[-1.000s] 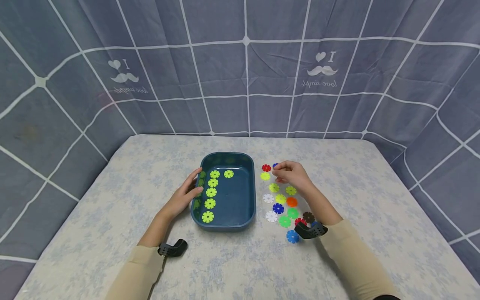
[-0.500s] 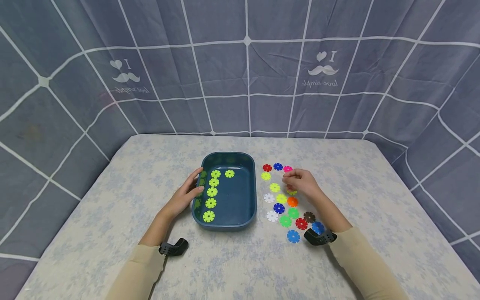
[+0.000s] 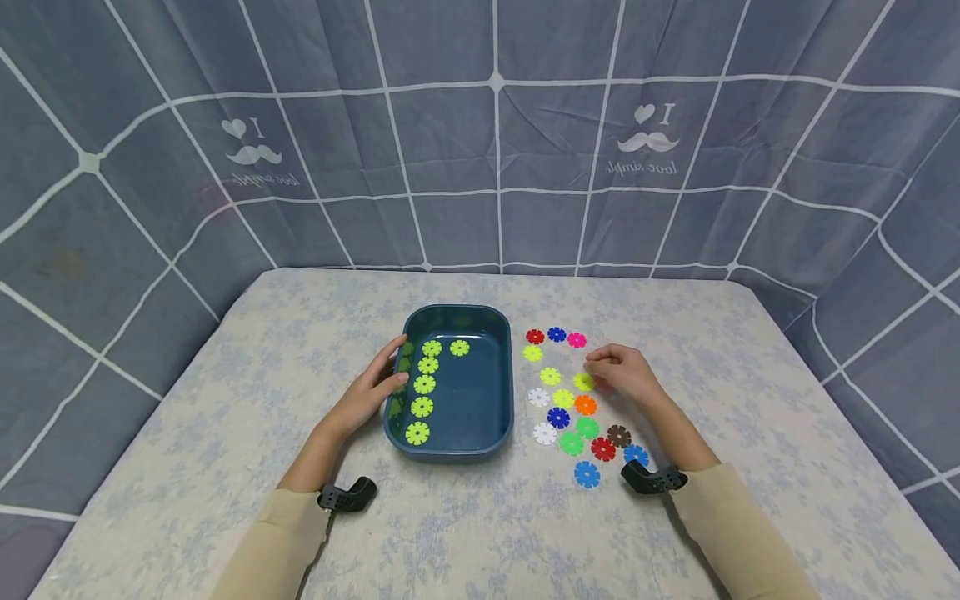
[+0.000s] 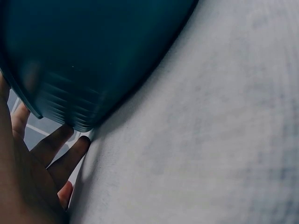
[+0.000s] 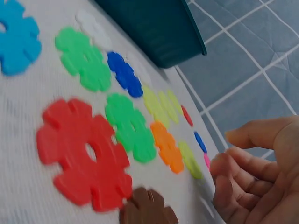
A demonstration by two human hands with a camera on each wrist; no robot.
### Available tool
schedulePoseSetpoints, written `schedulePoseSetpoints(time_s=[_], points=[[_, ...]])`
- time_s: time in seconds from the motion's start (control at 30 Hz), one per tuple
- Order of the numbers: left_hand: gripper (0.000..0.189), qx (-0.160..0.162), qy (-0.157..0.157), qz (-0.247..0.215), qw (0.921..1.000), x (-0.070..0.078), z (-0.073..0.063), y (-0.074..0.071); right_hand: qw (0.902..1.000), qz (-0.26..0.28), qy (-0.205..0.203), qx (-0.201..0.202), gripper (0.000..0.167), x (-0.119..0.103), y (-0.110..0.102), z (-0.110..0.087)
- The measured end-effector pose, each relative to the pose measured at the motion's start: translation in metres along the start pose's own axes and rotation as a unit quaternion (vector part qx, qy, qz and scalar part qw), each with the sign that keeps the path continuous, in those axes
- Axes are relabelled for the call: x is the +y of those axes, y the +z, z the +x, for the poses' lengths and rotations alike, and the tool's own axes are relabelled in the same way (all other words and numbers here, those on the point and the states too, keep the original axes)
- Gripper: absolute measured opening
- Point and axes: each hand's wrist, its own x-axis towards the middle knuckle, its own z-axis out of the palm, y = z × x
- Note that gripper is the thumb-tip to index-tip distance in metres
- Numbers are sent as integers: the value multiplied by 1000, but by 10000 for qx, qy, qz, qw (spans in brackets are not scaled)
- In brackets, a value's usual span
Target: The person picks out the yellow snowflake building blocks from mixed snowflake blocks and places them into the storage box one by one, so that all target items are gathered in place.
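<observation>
At the left side of a dark teal plastic tub [image 3: 448, 456], my left hand [image 3: 363, 396] rests with extended fingers. In the left wrist view, fingertips [image 4: 81, 142] meet the tub's outer wall. Inside the tub, several yellow-green notched interlocking discs [image 3: 422, 407] form a column, with one disc [image 3: 460, 347] beside its top. My right hand [image 3: 624, 372] hovers right of the loose discs with nothing held; the right wrist view shows thumb and forefinger apart, the other fingers loosely bent. Nearest its fingertips is a yellow disc [image 3: 583, 382].
Loose discs lie right of the tub: red [image 3: 535, 336], dark blue [image 3: 557, 334], pink [image 3: 577, 340], orange [image 3: 586, 405], white [image 3: 538, 397], green [image 3: 572, 442], brown [image 3: 618, 435] and light blue [image 3: 587, 474]. A grey checked curtain [image 3: 450, 150] encloses the table [image 3: 480, 533].
My right hand has drifted right and slightly towards me, uncovering the dark blue, pink and yellow discs. My left hand and the tub stay in place.
</observation>
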Motion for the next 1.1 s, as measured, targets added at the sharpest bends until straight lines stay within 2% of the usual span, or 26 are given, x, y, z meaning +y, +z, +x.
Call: schedulePoseSetpoints(time_s=[0.23,0.33,0.57,0.7,0.9,1.1], points=[[61,8,-114,-19,9999,6,0,1,9964,-790,-254,-195,21,7,-6,-2],[61,9,-107,7,9999,1,1,0,9941,-989,-332,-289,24,9,-6,-2],[62,46,-12,-34,10000,-34,11,-2,9927,-1106,-272,-396,34,10,-4,0],[64,68,6,-59,10000,-37,11,-2,9910,-1276,-163,-372,37,8,-3,2],[63,50,35,-98,9999,-35,10,-1,9911,-1254,-254,-367,35,8,-3,2],[62,45,20,-99,9999,-34,10,-1,9949,-778,-519,-391,22,10,-7,-1]])
